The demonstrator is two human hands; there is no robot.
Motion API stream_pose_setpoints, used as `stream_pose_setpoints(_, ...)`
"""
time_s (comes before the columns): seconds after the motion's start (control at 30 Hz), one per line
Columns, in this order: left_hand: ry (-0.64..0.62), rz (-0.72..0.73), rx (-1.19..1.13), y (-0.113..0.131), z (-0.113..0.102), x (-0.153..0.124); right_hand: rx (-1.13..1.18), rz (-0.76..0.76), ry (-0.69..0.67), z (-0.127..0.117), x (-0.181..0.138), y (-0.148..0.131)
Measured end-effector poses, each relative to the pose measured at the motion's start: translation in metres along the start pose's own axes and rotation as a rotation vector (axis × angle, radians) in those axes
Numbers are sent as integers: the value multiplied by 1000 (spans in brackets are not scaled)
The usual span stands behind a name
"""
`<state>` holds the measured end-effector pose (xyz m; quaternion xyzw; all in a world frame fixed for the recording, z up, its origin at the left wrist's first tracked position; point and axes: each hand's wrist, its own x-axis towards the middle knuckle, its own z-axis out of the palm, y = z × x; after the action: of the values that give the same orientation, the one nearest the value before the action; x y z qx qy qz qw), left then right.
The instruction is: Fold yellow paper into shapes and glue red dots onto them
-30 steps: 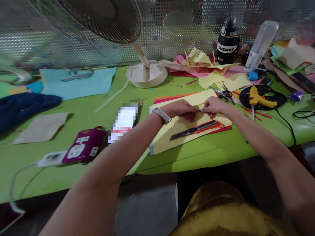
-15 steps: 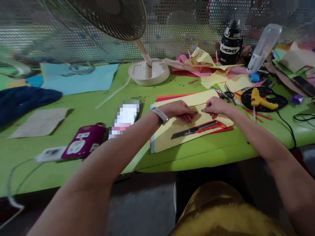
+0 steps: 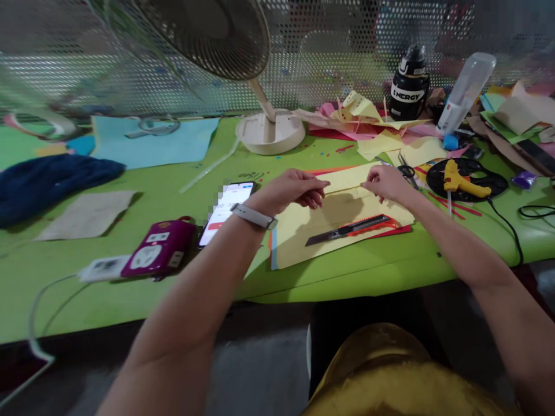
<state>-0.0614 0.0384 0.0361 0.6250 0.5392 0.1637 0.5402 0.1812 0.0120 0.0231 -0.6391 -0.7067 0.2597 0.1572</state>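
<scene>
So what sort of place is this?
Probably a papercraft workspace: a yellow pistol-shaped glue gun, an orange and black box cutter, and heaped pink and yellow paper scraps.

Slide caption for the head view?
Left hand and right hand over yellow paper, a utility knife lying on it.

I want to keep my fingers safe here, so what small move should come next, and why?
I'd probably slide the utility knife off the yellow paper first: its blade looks extended, and it lies on the sheet, on the near side of both the left hand and the right hand.
</scene>
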Motion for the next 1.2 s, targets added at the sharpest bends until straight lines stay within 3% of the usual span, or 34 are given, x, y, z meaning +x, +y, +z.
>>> stream_pose_setpoints(0.1,98,123,-132,1,14,2,-350,-97,125,2,3,1)
stream_pose_setpoints(0.23,186,256,-213,-2,25,4,-632,-157,66,7,5,0)
stream_pose_setpoints(0.63,325,407,-151,-17,26,8,-734,-265,128,11,11,6)
stream_pose_setpoints(0.83,619,557,18,-14,15,3,-712,-446,305,8,2,1)
stream_pose_setpoints(0.9,513,512,34,-12,13,-1,-682,-506,311,6,-3,-4)
stream_pose_setpoints(1.0,143,340,-37,-10,16,-5,-637,-560,280,5,-10,-10)
stream_pose_setpoints(1.07,-39,251,-101,-10,20,-7,-594,-581,258,5,-14,-13)
stream_pose_setpoints(1.13,-99,219,-172,-10,23,-6,-546,-579,263,6,-16,-14)
stream_pose_setpoints(1.2,-81,217,-252,-12,26,-5,-479,-534,345,6,-17,-13)
